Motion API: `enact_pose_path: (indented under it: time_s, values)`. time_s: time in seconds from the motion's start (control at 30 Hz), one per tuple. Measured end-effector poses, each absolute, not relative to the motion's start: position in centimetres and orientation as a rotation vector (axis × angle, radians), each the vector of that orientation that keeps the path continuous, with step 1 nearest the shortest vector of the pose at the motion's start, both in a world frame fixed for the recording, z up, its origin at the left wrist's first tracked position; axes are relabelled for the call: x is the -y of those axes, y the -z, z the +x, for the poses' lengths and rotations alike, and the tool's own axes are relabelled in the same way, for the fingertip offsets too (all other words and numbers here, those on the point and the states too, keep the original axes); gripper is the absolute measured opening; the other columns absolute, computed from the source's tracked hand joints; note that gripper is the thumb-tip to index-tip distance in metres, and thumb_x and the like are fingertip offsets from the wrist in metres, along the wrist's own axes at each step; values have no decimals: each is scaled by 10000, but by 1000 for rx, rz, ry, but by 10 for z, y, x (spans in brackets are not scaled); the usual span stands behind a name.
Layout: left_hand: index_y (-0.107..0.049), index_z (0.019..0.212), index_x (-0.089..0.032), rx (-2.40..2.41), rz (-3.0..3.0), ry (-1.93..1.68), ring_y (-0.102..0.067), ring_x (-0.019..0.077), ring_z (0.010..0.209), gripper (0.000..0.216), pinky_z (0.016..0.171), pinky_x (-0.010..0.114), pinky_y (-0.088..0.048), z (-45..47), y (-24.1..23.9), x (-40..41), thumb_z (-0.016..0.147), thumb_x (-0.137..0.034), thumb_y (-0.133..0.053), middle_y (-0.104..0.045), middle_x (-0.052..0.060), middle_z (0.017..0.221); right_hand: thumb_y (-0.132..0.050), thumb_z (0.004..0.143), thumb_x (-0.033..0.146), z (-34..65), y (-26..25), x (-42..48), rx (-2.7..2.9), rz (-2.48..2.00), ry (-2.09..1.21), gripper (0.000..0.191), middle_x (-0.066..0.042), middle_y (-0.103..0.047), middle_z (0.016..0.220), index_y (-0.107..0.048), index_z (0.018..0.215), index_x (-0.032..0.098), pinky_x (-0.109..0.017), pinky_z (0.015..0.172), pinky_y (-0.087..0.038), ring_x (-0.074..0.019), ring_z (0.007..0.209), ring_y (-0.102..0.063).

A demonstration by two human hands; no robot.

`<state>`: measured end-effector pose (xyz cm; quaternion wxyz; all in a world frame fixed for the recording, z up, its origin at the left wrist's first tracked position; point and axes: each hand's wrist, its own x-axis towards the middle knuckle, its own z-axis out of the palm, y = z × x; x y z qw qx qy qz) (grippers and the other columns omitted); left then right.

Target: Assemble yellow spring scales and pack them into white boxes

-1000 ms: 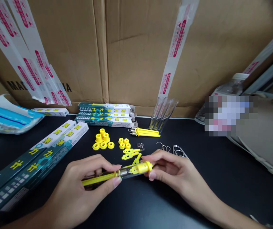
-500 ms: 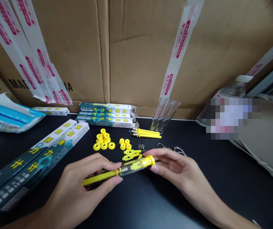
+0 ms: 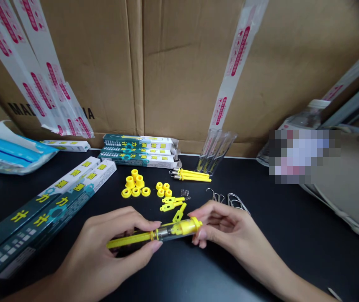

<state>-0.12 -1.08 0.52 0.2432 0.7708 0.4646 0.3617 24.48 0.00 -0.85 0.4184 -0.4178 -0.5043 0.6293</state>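
Observation:
My two hands hold one yellow spring scale with a clear tube, level above the black table. My left hand pinches its yellow scale bar and the tube's left half between thumb and fingers. My right hand closes its fingertips round the yellow cap end. Just behind lie loose yellow parts: round caps, small rings, flat yellow pointers, a tiny spring, metal hooks and a bundle of yellow rods.
Long teal-and-white boxes lie at the left, more boxes stack at the back. Clear tubes lean on the taped cardboard carton. A blue packet is far left, a water bottle and grey bag at right.
The scale has dropped slightly toward me and tilted flatter; my right fingers have curled closer round the cap end. My left hand's grip is unchanged.

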Motion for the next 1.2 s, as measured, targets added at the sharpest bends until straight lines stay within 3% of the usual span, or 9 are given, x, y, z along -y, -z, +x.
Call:
enact_pose_path:
  time_s: [0.17,0.3,0.43,0.57,0.67,0.73,1.0,1.2]
  values:
    - [-751,671,-250,-1459,1929,-849,-685,167,596,99,484,201,-483,2,-14,13,742,-315,-728,-739,-11,665,-865,727,298,241,10,10,1348,-1089,-1485,212,14,-712,681,-680,737,193,-219,631,-556,-114,599,-665]
    - [-757,717,-244,-1386,1715,-773,-745,202,713,118,611,216,-562,1,-15,8,725,-361,-745,-783,2,756,-862,736,239,240,11,13,1518,-1029,-1213,212,10,-695,770,-651,739,217,-246,771,-573,-187,841,-732]
    - [-772,805,-243,-1388,1624,-743,-726,192,724,167,654,219,-551,2,-17,7,742,-392,-729,-762,0,740,-808,802,194,244,10,13,1656,-964,-1035,181,-4,-700,864,-632,823,233,-255,795,-575,-188,889,-726]
    - [-764,935,-258,-1303,1592,-739,-627,133,602,240,557,178,-499,5,-19,9,787,-420,-665,-704,-17,718,-766,849,208,250,11,10,1676,-979,-964,135,-34,-721,995,-635,863,237,-292,862,-575,-196,967,-707]
    - [-740,1053,-284,-1284,1543,-696,-427,56,430,315,373,138,-349,7,-20,11,795,-442,-654,-690,-23,836,-757,857,218,252,13,6,1639,-1001,-982,110,-53,-705,1077,-656,896,237,-309,866,-587,-208,1014,-689]
    - [-747,1065,-304,-1285,1571,-684,-358,36,431,326,358,126,-279,7,-21,10,780,-447,-677,-669,-30,869,-758,854,211,251,14,5,1617,-972,-1009,118,-58,-678,1116,-676,933,240,-300,849,-598,-199,1012,-681]
    - [-764,1033,-241,-1320,1401,-548,-310,12,325,379,340,146,-173,5,-25,2,751,-486,-696,-548,-65,635,-774,831,172,247,12,6,1538,-903,-1144,289,-20,-661,1043,-679,1083,278,-263,842,-616,-157,949,-675]
    - [-761,1039,-211,-1302,1375,-610,-362,47,323,376,368,152,-195,1,-23,-1,784,-477,-686,-445,-91,434,-646,885,86,250,11,6,1604,-890,-1127,596,-24,-629,1195,-459,1384,352,-285,921,-589,-144,1019,-661]
